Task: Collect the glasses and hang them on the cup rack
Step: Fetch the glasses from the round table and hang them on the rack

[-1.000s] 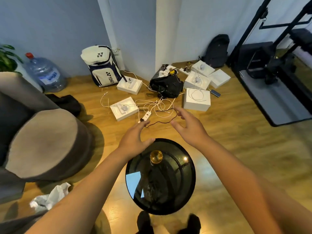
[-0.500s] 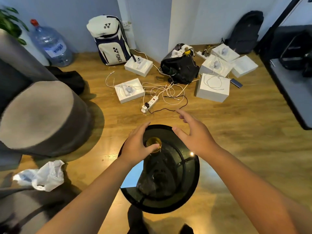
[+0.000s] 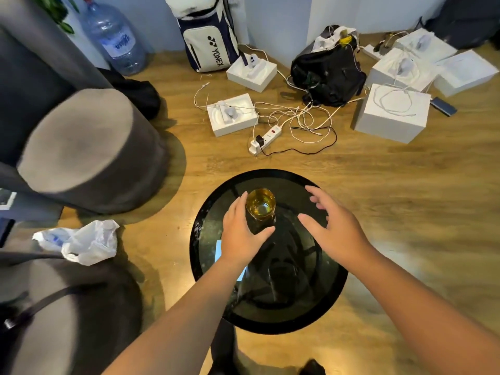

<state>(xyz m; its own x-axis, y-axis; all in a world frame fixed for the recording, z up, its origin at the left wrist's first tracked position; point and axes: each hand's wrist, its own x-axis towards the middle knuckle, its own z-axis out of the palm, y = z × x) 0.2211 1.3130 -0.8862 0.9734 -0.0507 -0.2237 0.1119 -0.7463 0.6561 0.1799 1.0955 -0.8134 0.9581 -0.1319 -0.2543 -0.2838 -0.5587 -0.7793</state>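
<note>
One amber glass [image 3: 261, 205] stands on one round black table [image 3: 208, 212], flanked by two hands; behind lie roughly six white boxes, one water bottle [image 3: 115, 36] and one power strip [image 3: 266, 139].

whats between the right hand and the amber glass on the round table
In the head view, only bare black tabletop lies between the right hand and the amber glass.

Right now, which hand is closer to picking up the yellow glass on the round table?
Left. The left hand already curves around the amber glass, fingers along its side and thumb under it. The right hand hovers open, apart from the glass, over the black round table.
</note>
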